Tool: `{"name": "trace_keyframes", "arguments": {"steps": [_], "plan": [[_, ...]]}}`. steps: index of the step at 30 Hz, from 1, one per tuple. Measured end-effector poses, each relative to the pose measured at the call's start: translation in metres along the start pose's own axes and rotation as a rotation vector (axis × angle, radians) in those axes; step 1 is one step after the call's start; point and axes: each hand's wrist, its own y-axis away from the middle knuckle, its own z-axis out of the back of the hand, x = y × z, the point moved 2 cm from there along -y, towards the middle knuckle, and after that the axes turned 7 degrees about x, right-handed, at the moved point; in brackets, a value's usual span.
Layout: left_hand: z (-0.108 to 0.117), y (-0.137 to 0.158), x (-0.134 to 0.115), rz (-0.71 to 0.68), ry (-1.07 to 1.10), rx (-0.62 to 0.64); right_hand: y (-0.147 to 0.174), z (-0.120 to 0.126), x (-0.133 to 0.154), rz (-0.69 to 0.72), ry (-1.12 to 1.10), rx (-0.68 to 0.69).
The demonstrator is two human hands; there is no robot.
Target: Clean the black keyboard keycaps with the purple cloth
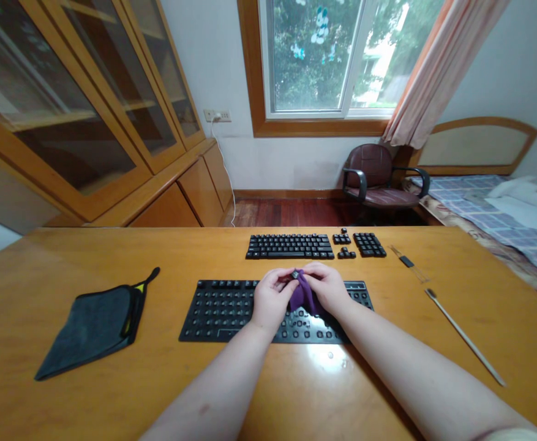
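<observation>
Over the middle of a black keyboard base point(231, 312), whose keycaps are mostly off, both hands come together. My left hand point(272, 296) pinches a small dark keycap point(295, 274) between thumb and fingers. My right hand point(329, 288) is closed on a purple cloth point(301, 297), which hangs down over the bare switches and touches the keycap's side. A top row of keycaps shows at the base's upper left edge. Behind it lie the removed keycaps point(290, 246), arranged in keyboard order, with the number pad block point(370, 244) to their right.
A folded grey cloth point(98, 315) with a black loop lies at the left. On the right are a wire keycap puller point(406, 261) and a thin brush point(465, 337). Beyond the table point(158, 398) stand a chair point(376, 174), a bed point(502, 196) and a glass-door cabinet point(158, 147).
</observation>
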Motion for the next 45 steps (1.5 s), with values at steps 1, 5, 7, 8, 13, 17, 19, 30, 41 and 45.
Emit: {"name": "trace_keyframes", "arguments": {"steps": [1, 5, 7, 8, 13, 17, 19, 30, 41, 45], "plan": [[0.0, 0.0, 0.001, -0.006, -0.009, -0.002, 0.0, -0.001, -0.001, -0.029, -0.031, -0.009], [0.003, 0.001, 0.002, -0.071, -0.148, -0.015, 0.002, -0.004, -0.004, -0.13, -0.139, -0.049], [0.005, 0.001, 0.0, -0.121, -0.252, -0.018, 0.003, -0.005, -0.003, -0.141, -0.157, -0.06], [0.006, 0.002, -0.002, -0.147, -0.305, -0.016, 0.004, -0.005, -0.003, -0.139, -0.162, -0.058], [0.006, 0.005, -0.014, -0.28, -0.548, 0.048, 0.004, -0.007, -0.001, -0.141, -0.153, 0.036], [0.004, 0.007, -0.017, -0.325, -0.611, 0.072, 0.002, -0.006, -0.002, -0.167, -0.138, 0.062], [0.004, 0.007, -0.017, -0.332, -0.613, 0.075, 0.001, -0.005, -0.002, -0.173, -0.146, 0.045], [0.005, 0.006, -0.015, -0.331, -0.637, 0.061, 0.003, -0.007, -0.001, -0.123, -0.113, -0.018], [0.002, 0.007, -0.022, -0.341, -0.655, 0.057, 0.004, -0.006, -0.003, -0.164, -0.147, -0.035], [0.003, 0.008, -0.024, -0.347, -0.629, 0.052, 0.005, -0.006, 0.005, -0.114, -0.138, -0.065]]}}
